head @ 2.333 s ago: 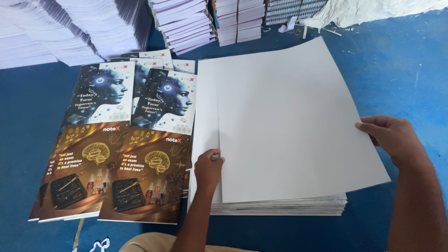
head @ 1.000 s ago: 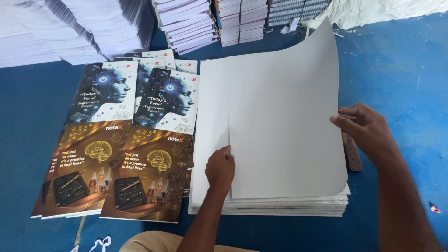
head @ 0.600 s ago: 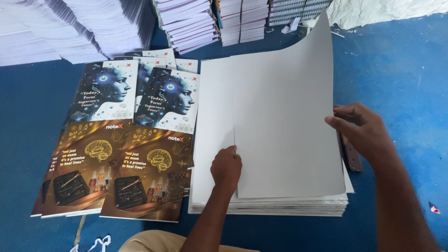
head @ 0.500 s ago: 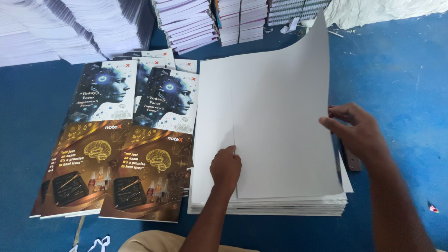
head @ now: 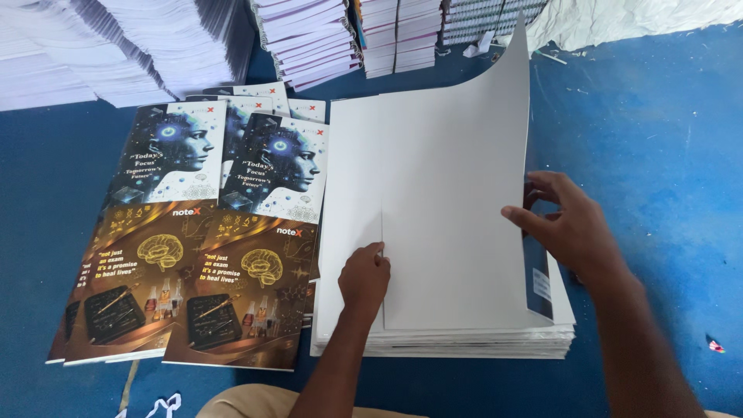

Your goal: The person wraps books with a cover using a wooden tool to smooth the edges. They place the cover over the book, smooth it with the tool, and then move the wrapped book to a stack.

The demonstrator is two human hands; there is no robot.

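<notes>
**Two hands lifting the top white sheet from a stack**

The stack of white sheets [head: 445, 340] lies on a blue surface [head: 658, 155], a little right of the view's centre. The top sheet [head: 457, 209] is raised off the stack along its right edge; its far corner curls upward toward 12 o'clock, and its printed dark underside shows near the lower right corner, at about 4 o'clock from the sheet's middle.

The right hand [head: 569, 228] is at 3 o'clock from the sheet. Its fingers are partly curled and closed on the sheet's right edge, the thumb lying on the white face and the other fingers behind it.

The left hand [head: 364, 279] is at 7 o'clock from the sheet's middle. It rests knuckles-up on the stack, the fingers bent and touching the sheet's left edge; whether they pinch that edge or only press against it cannot be told.

At 9 o'clock from the stack, just beside it, lie overlapping printed covers [head: 193, 240], each with a blue-toned head on the upper half and a golden brain on the brown lower half. At 12 o'clock, along the far edge of the view, stand piles of bound paper blocks [head: 309, 39], and at 1 o'clock a crumpled white sack cloth [head: 635, 19].
</notes>
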